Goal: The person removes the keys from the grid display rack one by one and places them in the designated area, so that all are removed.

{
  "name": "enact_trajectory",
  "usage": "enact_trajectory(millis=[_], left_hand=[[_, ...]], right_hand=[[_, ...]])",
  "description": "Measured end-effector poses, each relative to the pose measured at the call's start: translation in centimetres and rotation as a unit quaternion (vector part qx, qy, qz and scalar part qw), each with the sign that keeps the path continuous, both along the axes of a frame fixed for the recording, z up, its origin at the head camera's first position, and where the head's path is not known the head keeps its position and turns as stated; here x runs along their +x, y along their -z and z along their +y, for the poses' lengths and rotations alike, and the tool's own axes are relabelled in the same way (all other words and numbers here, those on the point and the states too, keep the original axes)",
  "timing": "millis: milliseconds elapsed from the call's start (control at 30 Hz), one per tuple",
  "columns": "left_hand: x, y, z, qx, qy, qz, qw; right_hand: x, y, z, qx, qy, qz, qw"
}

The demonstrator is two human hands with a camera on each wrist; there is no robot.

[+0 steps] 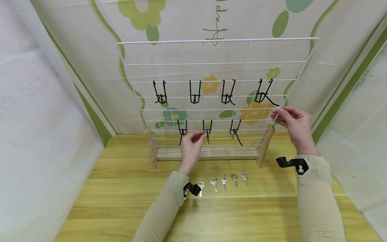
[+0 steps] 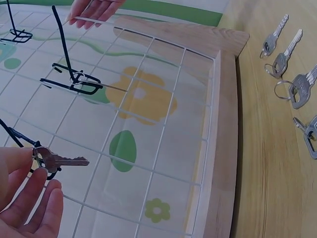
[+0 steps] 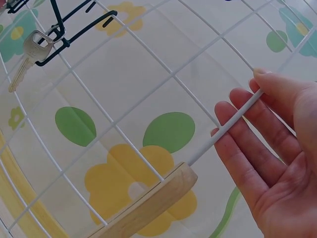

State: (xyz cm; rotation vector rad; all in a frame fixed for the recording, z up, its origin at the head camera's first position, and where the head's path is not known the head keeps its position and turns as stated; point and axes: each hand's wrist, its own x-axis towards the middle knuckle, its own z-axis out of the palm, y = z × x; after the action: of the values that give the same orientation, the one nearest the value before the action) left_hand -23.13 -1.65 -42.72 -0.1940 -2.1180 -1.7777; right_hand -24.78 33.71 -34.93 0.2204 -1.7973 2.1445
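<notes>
A white wire grid rack (image 1: 217, 41) stands upright with black hooks on it in two rows. At the lower middle hook (image 1: 207, 130), my left hand (image 1: 191, 148) pinches a silver key (image 2: 54, 160) by its head between thumb and finger. That key lies against the hook; whether its ring is over the prong cannot be told. My right hand (image 1: 297, 126) grips the rack's right side wire (image 3: 205, 147), thumb on one side and fingers on the other. Another key (image 3: 37, 48) hangs by its ring from the lower right hook (image 1: 235, 130).
Several silver keys with rings, one of them a key (image 1: 224, 183) near the middle, lie in a row on the wooden table (image 1: 121, 201) before the rack. Wooden feet (image 1: 265, 148) hold the rack. A flower-printed cloth (image 1: 75, 20) hangs behind and at the sides.
</notes>
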Motion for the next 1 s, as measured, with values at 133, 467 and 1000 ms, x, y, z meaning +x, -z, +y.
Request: enact_trajectory(millis=[133, 467, 1000], left_hand=[[-0.2, 0.1, 0.0, -0.007, -0.007, 0.004, 0.9999], [0.1, 0.0, 0.0, -0.009, 0.003, 0.032, 0.9994], [2.1, -0.1, -0.5, 0.018, 0.044, 0.063, 0.9969]], right_hand=[[0.0, -0.1, 0.0, -0.002, 0.000, -0.006, 1.000], [0.0, -0.2, -0.1, -0.012, -0.004, 0.007, 1.000], [-0.1, 0.1, -0.1, -0.013, -0.009, 0.013, 1.000]])
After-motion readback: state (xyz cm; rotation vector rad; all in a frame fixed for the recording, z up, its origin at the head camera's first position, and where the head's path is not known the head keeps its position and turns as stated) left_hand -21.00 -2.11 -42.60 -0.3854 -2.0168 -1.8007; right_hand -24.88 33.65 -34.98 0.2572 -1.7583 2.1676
